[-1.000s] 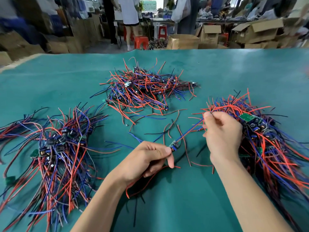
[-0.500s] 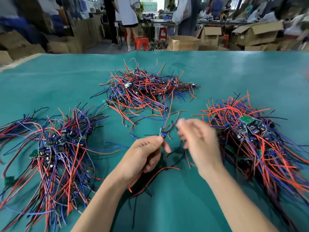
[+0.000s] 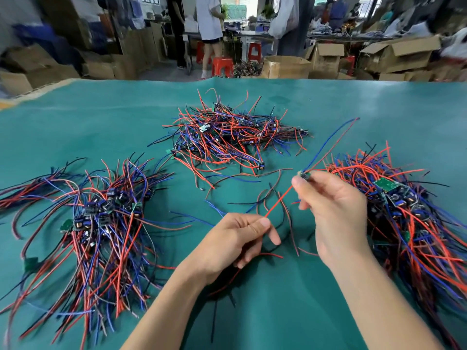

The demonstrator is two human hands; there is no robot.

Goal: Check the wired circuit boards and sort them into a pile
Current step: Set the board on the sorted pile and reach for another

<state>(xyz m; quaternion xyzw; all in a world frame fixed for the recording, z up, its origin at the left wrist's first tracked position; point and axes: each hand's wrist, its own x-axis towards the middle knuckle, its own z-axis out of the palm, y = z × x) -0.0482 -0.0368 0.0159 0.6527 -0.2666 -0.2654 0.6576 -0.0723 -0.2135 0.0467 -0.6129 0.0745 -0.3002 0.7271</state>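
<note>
Three heaps of small circuit boards with red, blue and black wires lie on the green table: a left pile [image 3: 106, 218], a far pile [image 3: 227, 137] and a right pile [image 3: 409, 210]. My right hand [image 3: 333, 210] pinches one small board [image 3: 305, 175] between thumb and fingertips, lifted above the table. Blue wires rise from that board toward the upper right. A red wire [image 3: 279, 200] runs tight from the board down to my left hand [image 3: 235, 243], which pinches its end.
A few loose wires [image 3: 267, 198] lie on the green table [image 3: 252, 311] between the piles. Beyond the far table edge stand cardboard boxes [image 3: 285, 66], red stools [image 3: 222, 66] and people.
The board has passed from my left hand to my right hand, which lifted it up and to the right. My left hand slid down to the end of the red wire.
</note>
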